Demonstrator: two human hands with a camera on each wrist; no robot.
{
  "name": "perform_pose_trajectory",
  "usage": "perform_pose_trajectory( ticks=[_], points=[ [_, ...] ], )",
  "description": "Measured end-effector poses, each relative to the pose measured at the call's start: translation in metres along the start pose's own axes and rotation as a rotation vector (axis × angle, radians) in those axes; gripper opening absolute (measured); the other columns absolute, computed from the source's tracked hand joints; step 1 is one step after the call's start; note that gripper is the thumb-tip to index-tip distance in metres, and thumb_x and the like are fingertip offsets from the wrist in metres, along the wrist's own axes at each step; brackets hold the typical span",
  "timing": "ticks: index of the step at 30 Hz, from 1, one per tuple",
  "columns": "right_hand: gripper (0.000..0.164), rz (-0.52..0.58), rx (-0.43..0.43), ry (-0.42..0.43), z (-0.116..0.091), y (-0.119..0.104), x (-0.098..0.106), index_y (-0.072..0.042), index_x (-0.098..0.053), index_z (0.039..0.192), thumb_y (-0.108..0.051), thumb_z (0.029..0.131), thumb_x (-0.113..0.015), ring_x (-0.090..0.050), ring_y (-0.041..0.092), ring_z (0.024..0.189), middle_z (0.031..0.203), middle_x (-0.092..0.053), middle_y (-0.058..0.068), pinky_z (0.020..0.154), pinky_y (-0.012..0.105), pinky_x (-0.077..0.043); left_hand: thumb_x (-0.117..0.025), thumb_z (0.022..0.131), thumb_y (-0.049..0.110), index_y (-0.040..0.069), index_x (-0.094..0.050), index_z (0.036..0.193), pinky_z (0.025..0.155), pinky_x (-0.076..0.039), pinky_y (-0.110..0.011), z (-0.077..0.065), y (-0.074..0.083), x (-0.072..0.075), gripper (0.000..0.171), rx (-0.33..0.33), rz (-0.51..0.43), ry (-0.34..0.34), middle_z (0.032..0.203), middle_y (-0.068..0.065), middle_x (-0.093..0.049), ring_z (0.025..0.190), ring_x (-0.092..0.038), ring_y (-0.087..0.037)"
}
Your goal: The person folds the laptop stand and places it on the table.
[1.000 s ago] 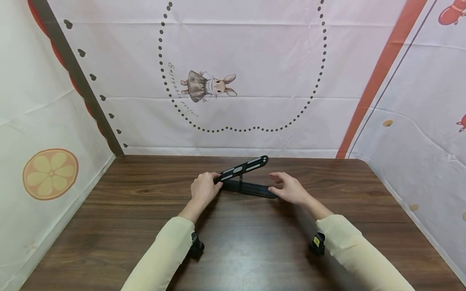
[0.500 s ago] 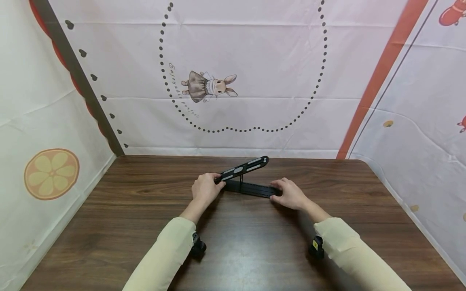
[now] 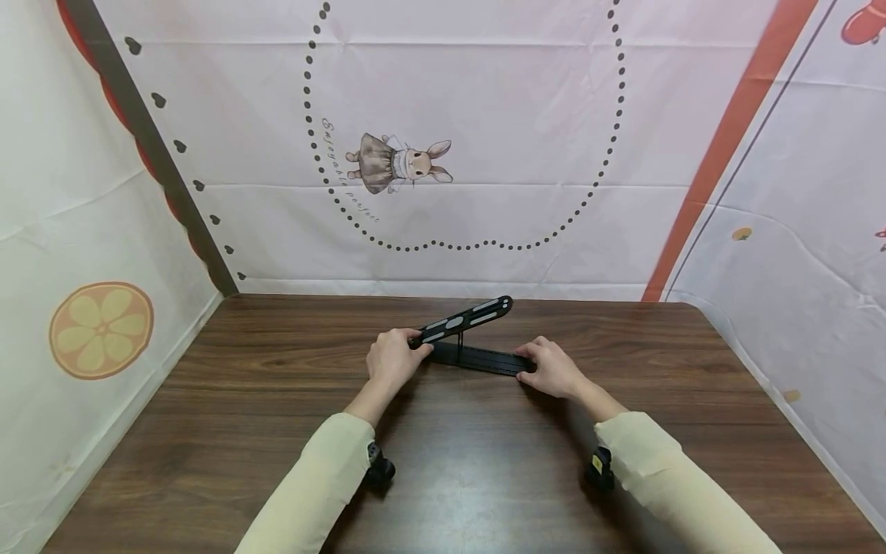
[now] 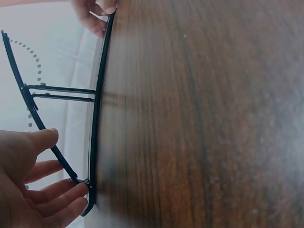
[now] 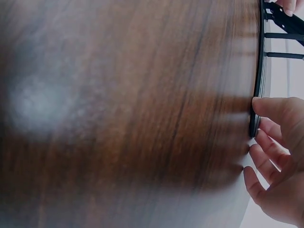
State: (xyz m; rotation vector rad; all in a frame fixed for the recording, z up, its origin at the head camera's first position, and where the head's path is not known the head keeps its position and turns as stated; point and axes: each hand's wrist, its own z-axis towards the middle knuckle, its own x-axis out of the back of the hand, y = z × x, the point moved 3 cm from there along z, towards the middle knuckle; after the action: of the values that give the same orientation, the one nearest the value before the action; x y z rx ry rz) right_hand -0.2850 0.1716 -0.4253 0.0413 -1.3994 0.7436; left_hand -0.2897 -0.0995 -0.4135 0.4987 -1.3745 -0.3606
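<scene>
A black folding stand [image 3: 484,359] rests on the table, made of a flat base and a raised upper arm [image 3: 467,319] with grey pads. Base and arm meet at a hinge [image 4: 84,181] on the left, and a pair of thin struts [image 4: 61,92] props the arm up at a slant. My left hand [image 3: 393,360] grips the hinge end, thumb on the upper arm and fingers on the far side. At the base's right end, my right hand [image 3: 551,369] pinches it between thumb and fingers. The upper arm's free end points up to the right.
The brown wooden table [image 3: 457,477] reaches back to a white printed cloth [image 3: 526,138], which also hangs on both sides. A small black camera [image 3: 379,468] sits on my left wrist and another camera [image 3: 599,468] on my right.
My right hand has moved slightly down and closed its fingers on the base's right end. My left hand keeps its grip, and the stand has barely moved.
</scene>
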Motion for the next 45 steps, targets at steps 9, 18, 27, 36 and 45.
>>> perform_pose_trajectory(
  ticks=[9, 18, 27, 36, 45],
  points=[
    [0.033, -0.018, -0.014, -0.008, -0.008, 0.001, 0.000, -0.002, -0.064, 0.103, -0.015, 0.075, -0.073, -0.052, 0.022, 0.083, 0.094, -0.056, 0.010, 0.072, 0.037, -0.044, -0.068, 0.080, 0.043, 0.023, -0.068, 0.110, 0.040, -0.031, -0.027, -0.001, 0.003, -0.002, 0.037, -0.028, -0.019, 0.008, 0.101, -0.007, -0.069, 0.048, -0.044, -0.017],
    [0.032, -0.057, 0.033, 0.004, -0.020, -0.010, -0.001, -0.004, -0.064, 0.102, -0.017, 0.075, -0.073, -0.053, 0.020, 0.080, 0.091, -0.056, 0.007, 0.066, 0.036, -0.045, -0.068, 0.080, 0.039, 0.021, -0.069, 0.109, 0.044, -0.035, -0.026, 0.001, 0.001, -0.005, 0.034, -0.086, -0.048, 0.044, 0.099, -0.004, -0.070, 0.054, -0.050, -0.015],
    [0.031, -0.084, 0.080, 0.030, -0.029, -0.016, -0.001, -0.006, -0.064, 0.099, -0.019, 0.073, -0.075, -0.051, 0.020, 0.079, 0.088, -0.056, 0.006, 0.064, 0.034, -0.043, -0.068, 0.081, 0.036, 0.019, -0.069, 0.108, 0.049, -0.039, -0.026, 0.003, 0.000, -0.007, 0.032, -0.132, -0.075, 0.053, 0.098, -0.005, -0.070, 0.071, -0.062, -0.018],
    [0.030, -0.137, 0.135, 0.071, -0.036, -0.023, -0.002, -0.008, -0.065, 0.093, -0.022, 0.070, -0.077, -0.050, 0.015, 0.075, 0.084, -0.055, 0.002, 0.062, 0.031, -0.042, -0.068, 0.082, 0.032, 0.018, -0.069, 0.108, 0.065, -0.047, -0.035, 0.005, 0.003, -0.009, 0.029, -0.165, -0.100, 0.068, 0.103, -0.005, -0.068, 0.087, -0.063, -0.023],
    [0.031, -0.200, 0.166, 0.067, -0.044, -0.037, -0.004, -0.010, -0.064, 0.091, -0.028, 0.071, -0.077, -0.047, 0.011, 0.070, 0.080, -0.052, -0.002, 0.057, 0.025, -0.036, -0.065, 0.085, 0.029, 0.020, -0.067, 0.110, 0.078, -0.046, -0.042, 0.008, 0.004, -0.014, 0.027, -0.191, -0.098, 0.034, 0.105, -0.008, -0.063, 0.095, -0.059, -0.026]
  ],
)
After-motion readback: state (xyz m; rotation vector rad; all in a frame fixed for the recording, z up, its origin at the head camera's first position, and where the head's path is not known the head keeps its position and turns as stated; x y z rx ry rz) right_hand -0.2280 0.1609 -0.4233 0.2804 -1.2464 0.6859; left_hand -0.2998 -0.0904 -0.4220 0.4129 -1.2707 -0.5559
